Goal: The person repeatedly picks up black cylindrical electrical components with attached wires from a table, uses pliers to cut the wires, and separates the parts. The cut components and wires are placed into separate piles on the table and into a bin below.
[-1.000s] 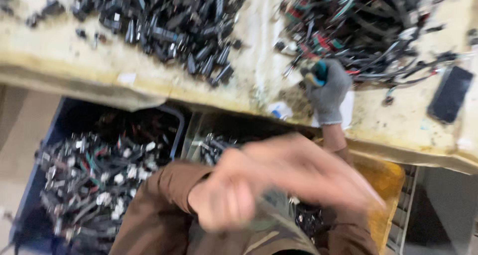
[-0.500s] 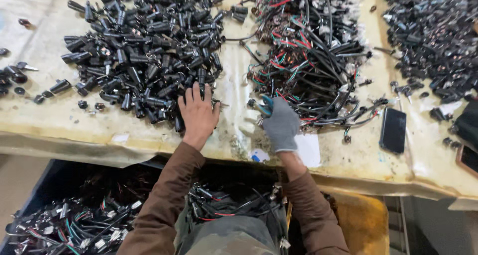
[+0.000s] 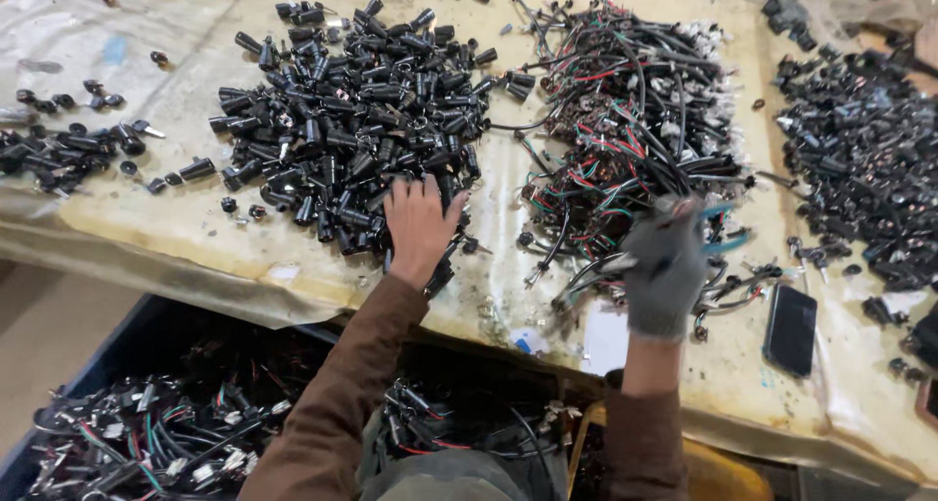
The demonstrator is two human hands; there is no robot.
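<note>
Black plastic cylindrical connectors (image 3: 352, 120) lie under the flat, open bare left hand (image 3: 420, 225); the gloved right hand (image 3: 666, 271), blurred, grip unclear, meets the tangled wires (image 3: 625, 130); pinch singly.

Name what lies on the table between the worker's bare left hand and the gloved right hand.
In the head view, between the left hand and the gloved right hand lies mostly bare, stained table cover, crossed by a few stray black wire ends from the wire tangle.
</note>
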